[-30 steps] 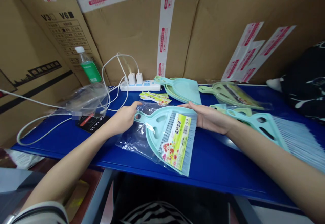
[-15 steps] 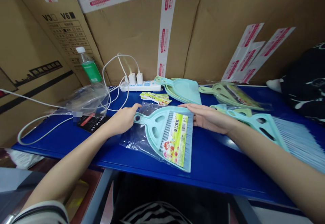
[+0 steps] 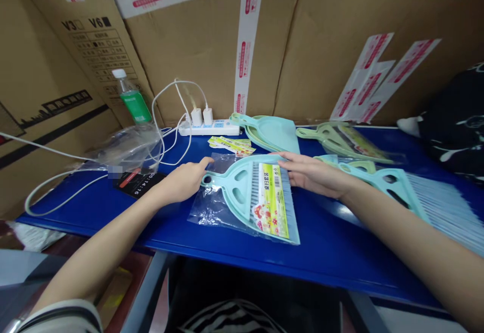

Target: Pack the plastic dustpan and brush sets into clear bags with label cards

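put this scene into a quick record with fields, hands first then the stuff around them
left hand: closed at the handle end of the bagged dustpan set
right hand: touching the set's far bristle-side corner
set: light blue, clear bag, printed card over the bristles
surface: blue tabletop
behind set: stacked dustpans, loose cards, power strip
left side: bottle, phone
right side: light blue brush

Green-labelled bottle (image 3: 135,105), white power strip (image 3: 212,128) with 2 chargers (image 3: 196,117) plugged in, dark-screened phone (image 3: 141,184), taped cardboard (image 3: 196,46)
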Demonstrator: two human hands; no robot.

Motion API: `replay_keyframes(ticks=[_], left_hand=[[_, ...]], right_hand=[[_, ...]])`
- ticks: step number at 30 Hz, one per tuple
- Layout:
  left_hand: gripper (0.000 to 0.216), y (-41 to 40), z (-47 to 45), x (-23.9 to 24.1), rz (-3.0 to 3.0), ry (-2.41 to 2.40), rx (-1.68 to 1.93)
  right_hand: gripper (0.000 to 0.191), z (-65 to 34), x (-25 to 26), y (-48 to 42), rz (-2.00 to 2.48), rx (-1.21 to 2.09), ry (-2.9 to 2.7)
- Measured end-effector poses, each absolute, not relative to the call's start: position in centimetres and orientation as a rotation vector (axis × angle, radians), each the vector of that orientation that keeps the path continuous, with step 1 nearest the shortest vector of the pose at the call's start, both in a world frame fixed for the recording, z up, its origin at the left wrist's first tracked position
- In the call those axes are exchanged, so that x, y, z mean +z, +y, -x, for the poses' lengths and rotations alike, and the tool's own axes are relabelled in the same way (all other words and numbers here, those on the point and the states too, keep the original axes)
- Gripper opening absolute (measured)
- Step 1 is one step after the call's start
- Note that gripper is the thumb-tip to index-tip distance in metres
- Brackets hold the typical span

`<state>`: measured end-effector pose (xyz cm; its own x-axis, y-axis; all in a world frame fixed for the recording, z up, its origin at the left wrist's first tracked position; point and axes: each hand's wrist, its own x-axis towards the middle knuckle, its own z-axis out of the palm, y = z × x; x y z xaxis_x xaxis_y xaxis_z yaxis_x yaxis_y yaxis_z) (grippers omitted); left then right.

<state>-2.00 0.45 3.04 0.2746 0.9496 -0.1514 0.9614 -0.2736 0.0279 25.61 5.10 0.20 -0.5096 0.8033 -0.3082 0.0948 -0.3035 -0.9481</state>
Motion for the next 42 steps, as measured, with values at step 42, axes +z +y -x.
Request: replay_keyframes(ticks=[42], left_hand=[[0.048,0.4,2.0,3.0,-2.461,1.936,-0.284]], right_hand=[[0.062,-26.7,-0.2,5.7,1.143,1.665,-1.704]])
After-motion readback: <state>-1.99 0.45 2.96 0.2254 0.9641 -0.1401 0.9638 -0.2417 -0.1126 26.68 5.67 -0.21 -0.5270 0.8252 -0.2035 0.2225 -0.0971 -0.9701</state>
